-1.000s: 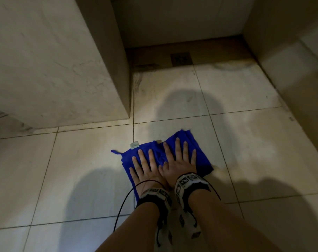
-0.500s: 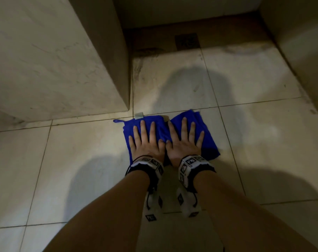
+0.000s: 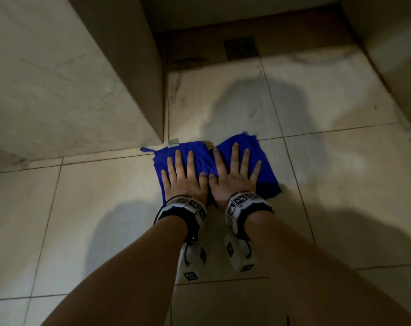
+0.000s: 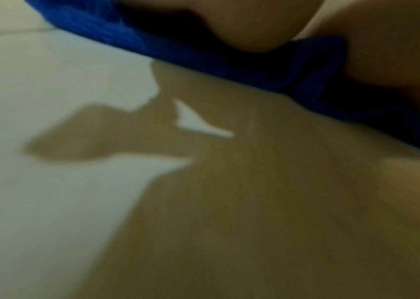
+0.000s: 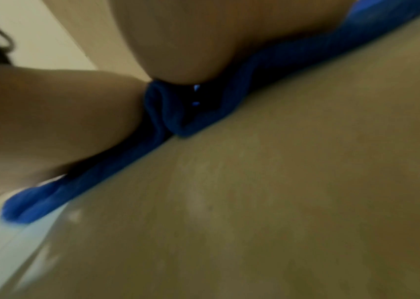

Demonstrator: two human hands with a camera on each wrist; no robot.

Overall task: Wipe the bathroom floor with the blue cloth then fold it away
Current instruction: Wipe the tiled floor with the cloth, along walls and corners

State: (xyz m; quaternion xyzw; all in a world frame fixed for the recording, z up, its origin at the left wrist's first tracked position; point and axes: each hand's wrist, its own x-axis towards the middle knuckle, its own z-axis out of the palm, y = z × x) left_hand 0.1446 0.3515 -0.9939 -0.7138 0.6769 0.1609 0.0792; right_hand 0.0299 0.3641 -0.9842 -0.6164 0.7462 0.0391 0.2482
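A rumpled bright blue cloth [image 3: 206, 161] lay on a pale, glossy tiled bathroom floor [image 3: 89, 208], just in front of the outer corner of a pale marble-look block [image 3: 58, 78] that rose at the floor's far left. Its far edge crossed a grout line. A small blue hanging loop [image 3: 146, 149] stuck out from the cloth's far left corner, and a little white label [image 3: 173, 142] sat on the far edge beside it.

Both bare hands rested flat on the cloth, side by side, thumbs almost touching. The left hand [image 3: 184, 177] covered the cloth's left half, its fingers [image 3: 178, 158] straight and slightly spread. The right hand [image 3: 232, 177] covered the right half, its fingers [image 3: 234, 156] straight and fanned wider apart. Each wrist wore a black-and-white patterned band.

The blurred wrist views showed the heels of the palms bearing on bunched blue fabric against the tiles.

A dark square floor drain [image 3: 241, 47] sat near the floor's far edge, well apart from the cloth
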